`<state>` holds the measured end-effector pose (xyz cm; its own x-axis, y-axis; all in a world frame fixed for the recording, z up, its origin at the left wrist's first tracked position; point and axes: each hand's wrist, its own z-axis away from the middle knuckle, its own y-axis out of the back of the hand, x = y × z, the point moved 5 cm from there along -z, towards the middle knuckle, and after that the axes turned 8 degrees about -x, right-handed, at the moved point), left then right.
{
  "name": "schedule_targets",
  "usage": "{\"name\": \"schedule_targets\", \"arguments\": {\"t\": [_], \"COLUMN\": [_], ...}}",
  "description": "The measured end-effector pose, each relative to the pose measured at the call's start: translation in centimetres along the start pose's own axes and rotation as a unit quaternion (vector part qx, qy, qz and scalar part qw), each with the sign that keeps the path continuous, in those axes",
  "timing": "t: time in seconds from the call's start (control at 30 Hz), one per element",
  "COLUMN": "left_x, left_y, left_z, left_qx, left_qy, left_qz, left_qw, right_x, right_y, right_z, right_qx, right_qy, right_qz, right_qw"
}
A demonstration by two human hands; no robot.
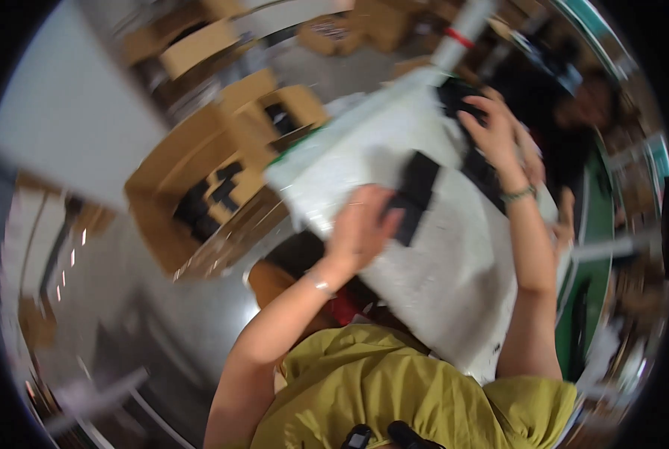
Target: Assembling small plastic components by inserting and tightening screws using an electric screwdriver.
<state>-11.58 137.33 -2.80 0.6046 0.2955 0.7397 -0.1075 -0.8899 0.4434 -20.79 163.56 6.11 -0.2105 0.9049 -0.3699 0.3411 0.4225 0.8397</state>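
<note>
Two dark flat rectangular pieces (422, 176) lie end to end on a white-covered table (454, 262). My left hand (359, 228) rests at the lower piece (405, 221), thumb and fingers apart and its fingertips by the edge; motion blur softens them. Farther right, my right hand (496, 135) has its fingers bent over a black item (458, 97) at the table's far corner. Its exact kind is blurred. Below that hand, more black pieces (484, 176) lie along the table's right side, partly covered by my forearm.
At left, an open cardboard box (177, 165) holds several black pieces, with a smaller open carton (282, 112) beside it. Across the table on the right is another person (588, 105), whose hand (565, 221) is near the table edge. A green surface (592, 299) runs along the right.
</note>
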Motion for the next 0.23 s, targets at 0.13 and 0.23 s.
{"name": "schedule_targets", "arguments": {"t": [0.13,0.23], "left_x": [-0.5,-2.3], "left_y": [1.2,1.5], "left_z": [0.5,1.8], "left_qx": [0.052,0.073], "left_qy": [-0.045,-0.108], "left_qz": [0.06,0.178], "left_qw": [0.996,0.975], "right_x": [-13.7,-19.7], "right_y": [-8.8,-18.5], "right_z": [-5.9,-8.3], "right_qx": [-0.167,-0.289], "right_qy": [0.112,0.162], "right_qz": [-0.056,-0.067], "right_qw": [0.978,0.941]}}
